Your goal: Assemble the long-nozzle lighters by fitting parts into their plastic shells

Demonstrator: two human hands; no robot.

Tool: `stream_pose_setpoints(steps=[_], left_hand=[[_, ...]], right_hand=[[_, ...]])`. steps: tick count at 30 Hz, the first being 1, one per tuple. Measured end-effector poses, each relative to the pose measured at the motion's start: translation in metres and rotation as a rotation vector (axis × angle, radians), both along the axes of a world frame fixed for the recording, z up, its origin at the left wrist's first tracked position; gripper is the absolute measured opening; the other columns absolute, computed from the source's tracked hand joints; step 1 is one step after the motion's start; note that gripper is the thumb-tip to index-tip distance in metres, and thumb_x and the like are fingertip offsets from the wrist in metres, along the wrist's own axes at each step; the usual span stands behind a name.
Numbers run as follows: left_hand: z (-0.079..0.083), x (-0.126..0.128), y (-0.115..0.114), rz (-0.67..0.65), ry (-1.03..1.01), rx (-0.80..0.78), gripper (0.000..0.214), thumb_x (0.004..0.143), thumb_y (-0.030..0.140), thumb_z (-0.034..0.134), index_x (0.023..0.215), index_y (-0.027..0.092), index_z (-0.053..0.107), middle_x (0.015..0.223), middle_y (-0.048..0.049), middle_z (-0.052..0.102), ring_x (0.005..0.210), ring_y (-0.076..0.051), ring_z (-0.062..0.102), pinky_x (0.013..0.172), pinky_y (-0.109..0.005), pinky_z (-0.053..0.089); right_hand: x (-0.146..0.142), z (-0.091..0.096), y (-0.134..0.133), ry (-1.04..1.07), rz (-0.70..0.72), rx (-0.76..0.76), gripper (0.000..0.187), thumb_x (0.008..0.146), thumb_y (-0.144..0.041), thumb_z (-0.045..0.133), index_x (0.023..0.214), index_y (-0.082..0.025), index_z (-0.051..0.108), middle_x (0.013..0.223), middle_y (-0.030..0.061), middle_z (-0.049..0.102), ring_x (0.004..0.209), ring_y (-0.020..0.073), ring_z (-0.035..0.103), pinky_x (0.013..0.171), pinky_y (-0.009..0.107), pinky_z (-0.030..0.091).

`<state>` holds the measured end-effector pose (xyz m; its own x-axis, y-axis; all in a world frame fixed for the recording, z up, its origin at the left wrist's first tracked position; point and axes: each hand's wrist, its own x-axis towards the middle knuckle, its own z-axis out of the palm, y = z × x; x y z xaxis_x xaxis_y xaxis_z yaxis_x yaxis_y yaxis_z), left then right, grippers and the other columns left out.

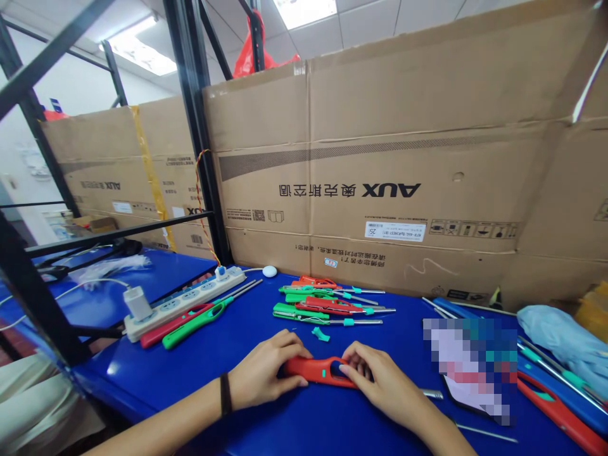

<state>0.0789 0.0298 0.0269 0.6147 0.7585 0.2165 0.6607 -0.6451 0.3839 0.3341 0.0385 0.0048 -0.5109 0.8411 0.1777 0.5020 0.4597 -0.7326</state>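
Note:
My left hand (268, 372) and my right hand (380, 380) both grip the red plastic handle of a long utility lighter (308, 369) on the blue table (142, 386). Its thin metal nozzle runs right beneath my right hand, and its tip (432, 394) shows beyond it. A small teal plastic piece (320, 334) lies just beyond my hands. Further back is a loose pile of several red and green utility lighters (327, 305). Another red lighter (558, 411) lies at the far right.
A white power strip (183, 303) lies at the left, with a red lighter (175, 323) and a green lighter (194, 324) beside it. A pixelated patch (470, 367) hides an object at the right. Black shelf posts (33, 285) stand left; flattened cardboard cartons (380, 177) stand behind the table.

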Motion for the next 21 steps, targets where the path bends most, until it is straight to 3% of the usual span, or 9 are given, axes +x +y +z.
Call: stream_pose_setpoints(steps=[7, 12, 15, 18, 21], left_hand=[[0.005, 0.008, -0.007, 0.035, 0.051, 0.006, 0.018, 0.08, 0.018, 0.065, 0.097, 0.02, 0.059, 0.095, -0.003, 0.062, 0.086, -0.019, 0.055, 0.076, -0.026, 0.042], [0.007, 0.008, -0.006, 0.058, -0.004, -0.195, 0.028, 0.075, 0.033, 0.071, 0.095, 0.019, 0.058, 0.082, 0.0008, 0.063, 0.068, -0.014, 0.055, 0.058, -0.02, 0.039], [0.013, 0.011, -0.007, 0.035, -0.019, -0.273, 0.033, 0.082, 0.044, 0.063, 0.103, 0.019, 0.057, 0.078, 0.0008, 0.064, 0.062, -0.014, 0.057, 0.055, -0.019, 0.039], [0.02, 0.019, -0.011, -0.058, -0.04, -0.176, 0.036, 0.089, 0.043, 0.056, 0.119, 0.024, 0.051, 0.096, -0.0023, 0.065, 0.079, -0.018, 0.062, 0.07, -0.022, 0.045], [0.021, 0.028, -0.013, -0.112, -0.091, -0.094, 0.026, 0.093, 0.039, 0.051, 0.114, 0.025, 0.051, 0.108, -0.0037, 0.059, 0.088, -0.018, 0.06, 0.078, -0.023, 0.045]], right_hand=[[-0.007, 0.008, -0.007, -0.017, 0.024, 0.028, 0.012, 0.087, -0.033, 0.06, 0.082, -0.022, 0.061, 0.083, -0.0014, 0.059, 0.074, 0.0147, 0.054, 0.067, 0.024, 0.04], [-0.01, 0.01, -0.014, -0.03, 0.086, 0.123, 0.01, 0.081, -0.021, 0.069, 0.082, -0.023, 0.06, 0.092, -0.0022, 0.057, 0.086, 0.0145, 0.055, 0.077, 0.024, 0.042], [-0.011, 0.007, -0.016, -0.086, 0.083, 0.311, 0.012, 0.081, -0.017, 0.069, 0.084, -0.024, 0.061, 0.095, -0.0013, 0.058, 0.09, 0.0163, 0.055, 0.085, 0.03, 0.04], [-0.009, 0.005, -0.015, -0.079, 0.055, 0.568, 0.011, 0.082, -0.018, 0.069, 0.085, -0.027, 0.065, 0.093, -0.0005, 0.059, 0.087, 0.0174, 0.055, 0.084, 0.033, 0.039], [-0.006, 0.006, -0.014, 0.01, -0.021, 0.769, 0.012, 0.086, -0.025, 0.065, 0.096, -0.031, 0.067, 0.087, 0.0007, 0.061, 0.079, 0.0178, 0.056, 0.075, 0.031, 0.04]])
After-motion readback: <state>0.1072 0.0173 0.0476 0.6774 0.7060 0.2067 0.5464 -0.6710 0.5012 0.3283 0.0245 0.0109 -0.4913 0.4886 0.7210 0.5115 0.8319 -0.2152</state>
